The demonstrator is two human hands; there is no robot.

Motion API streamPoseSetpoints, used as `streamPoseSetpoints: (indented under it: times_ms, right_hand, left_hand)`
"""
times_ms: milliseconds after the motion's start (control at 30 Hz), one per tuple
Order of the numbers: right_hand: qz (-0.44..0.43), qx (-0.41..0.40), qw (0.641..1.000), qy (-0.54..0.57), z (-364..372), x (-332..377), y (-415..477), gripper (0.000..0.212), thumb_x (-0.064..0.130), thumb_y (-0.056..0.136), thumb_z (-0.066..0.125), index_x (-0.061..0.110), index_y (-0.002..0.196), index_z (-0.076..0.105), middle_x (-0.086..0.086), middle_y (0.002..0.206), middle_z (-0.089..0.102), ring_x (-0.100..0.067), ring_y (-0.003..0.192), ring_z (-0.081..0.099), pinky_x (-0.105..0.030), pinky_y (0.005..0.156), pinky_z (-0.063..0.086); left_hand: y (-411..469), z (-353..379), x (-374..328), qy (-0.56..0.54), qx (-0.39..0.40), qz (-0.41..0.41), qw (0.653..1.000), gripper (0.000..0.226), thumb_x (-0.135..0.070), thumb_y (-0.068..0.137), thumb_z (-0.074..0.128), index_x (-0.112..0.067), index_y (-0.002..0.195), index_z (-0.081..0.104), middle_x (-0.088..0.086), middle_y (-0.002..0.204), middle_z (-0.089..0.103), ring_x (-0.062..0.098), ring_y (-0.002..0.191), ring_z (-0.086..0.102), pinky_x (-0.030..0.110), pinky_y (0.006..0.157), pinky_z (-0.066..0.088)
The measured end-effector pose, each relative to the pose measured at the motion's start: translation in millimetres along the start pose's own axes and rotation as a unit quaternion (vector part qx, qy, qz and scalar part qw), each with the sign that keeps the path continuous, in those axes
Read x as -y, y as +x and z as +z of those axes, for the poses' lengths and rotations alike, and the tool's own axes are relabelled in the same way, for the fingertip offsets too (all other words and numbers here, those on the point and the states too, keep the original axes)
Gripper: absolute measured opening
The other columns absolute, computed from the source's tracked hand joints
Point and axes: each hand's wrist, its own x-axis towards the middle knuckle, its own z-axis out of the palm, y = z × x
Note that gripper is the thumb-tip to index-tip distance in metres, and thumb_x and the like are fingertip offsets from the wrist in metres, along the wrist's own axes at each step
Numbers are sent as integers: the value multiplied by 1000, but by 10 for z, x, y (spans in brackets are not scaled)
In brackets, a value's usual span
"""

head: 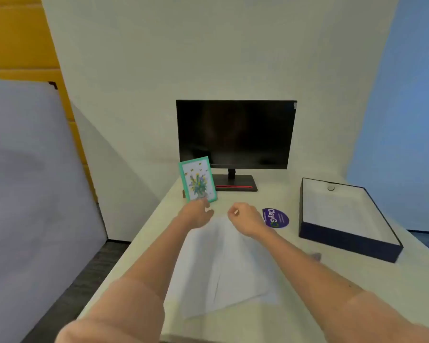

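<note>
The card (198,179) looks like stiff printed card stock, and its green border and flower picture are faintly glossy. The paper sheets (223,263) are thin, white and matt, with a soft crease down the middle. The monitor (235,133) has a dark, glossy screen, and its stand looks like matt black plastic. The box (344,241) looks like dark blue matt cardboard, lined white inside. The round purple label (276,217) is smooth and printed. The surface (382,276) is pale, smooth and matt.

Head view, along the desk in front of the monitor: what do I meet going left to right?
The flower card, held at its lower edge by the left hand → right hand → purple sticker → open dark blue box.
</note>
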Motion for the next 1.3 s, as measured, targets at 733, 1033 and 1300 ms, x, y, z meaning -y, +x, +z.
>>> streamPoseSetpoints:
  times_ms: [733, 1033, 1300]
  right_hand:
    - [296, 124, 890, 324, 805, -196, 194, 14, 5, 80, 65, 8, 85, 52, -11, 73, 56, -20, 53, 51, -14, 36, 29]
    - [208, 112, 965, 115, 321, -266, 253, 12, 4, 90, 44, 4, 101, 48, -10, 75, 49, -21, 65, 50, -26, 59, 40]
    - [211, 97, 969, -80, 362, -411, 167, 44, 19, 93, 40, 7, 135, 39, -16, 143, 31, -33, 133, 31, -37, 110, 33]
  left_hand:
    - [262, 400, 244, 99, 253, -121, 955, 39, -25, 93, 40, -4, 123, 51, 14, 114, 62, 27, 83, 62, 25, 52, 45]
    - [63, 556, 506, 66, -19, -236, 969, 39, -20, 92, 43, -10, 130, 42, 11, 132, 45, 30, 124, 44, 37, 94, 40]
    - [14, 683, 551, -43, 29, -358, 932, 55, -29, 89, 51, -7, 136, 32, 12, 134, 30, 29, 127, 33, 33, 99, 36]
